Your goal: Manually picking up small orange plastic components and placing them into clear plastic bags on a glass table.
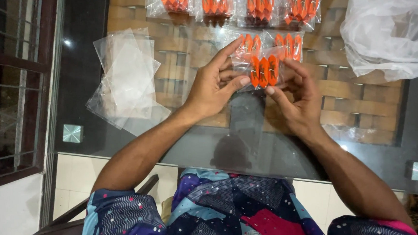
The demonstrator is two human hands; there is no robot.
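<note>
Both hands hold a small clear packet with orange clips point(264, 70) above a glass table top point(211, 146). My left hand point(214, 85) pinches the packet's left side, its forefinger stretched up along the plastic. My right hand point(297, 97) grips the packet's right side and lower edge from below. Two filled packets of orange clips point(289, 45) lie on the glass just behind the held one.
A row of several filled clip packets point(240, 2) lies along the far edge. A loose pile of empty clear bags point(127, 81) sits at the left. A large crumpled white plastic bag point(394, 24) is at the right. A window frame point(9, 96) stands at far left.
</note>
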